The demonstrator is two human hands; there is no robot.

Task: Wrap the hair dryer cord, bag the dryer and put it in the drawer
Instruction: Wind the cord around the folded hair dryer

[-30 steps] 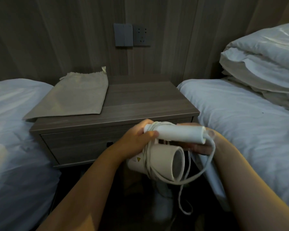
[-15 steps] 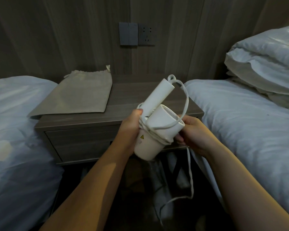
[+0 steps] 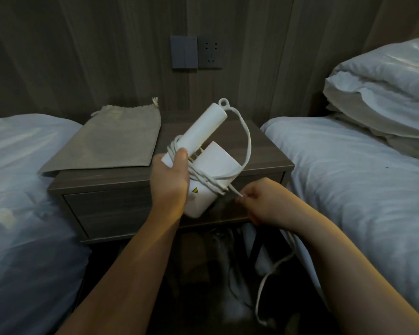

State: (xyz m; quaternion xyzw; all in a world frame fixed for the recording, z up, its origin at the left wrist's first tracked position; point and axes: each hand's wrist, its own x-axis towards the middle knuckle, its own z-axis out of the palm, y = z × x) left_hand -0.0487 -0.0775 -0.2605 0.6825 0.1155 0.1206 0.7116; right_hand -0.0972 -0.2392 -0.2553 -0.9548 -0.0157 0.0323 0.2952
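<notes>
The left hand (image 3: 171, 180) grips the hair dryer (image 3: 213, 165) where handle meets barrel, thumb pinning the wound turns. The right hand (image 3: 264, 201) pinches the cord (image 3: 246, 141) just beside the barrel, pulling it taut; its tail hangs toward the floor. The dryer is held in front of the nightstand (image 3: 264, 153), where the cloth bag (image 3: 116, 139) lies flat above a shut drawer (image 3: 111, 209). The shell looks light, hard and smooth; the limp cord likely unwinds unless pinned.
</notes>
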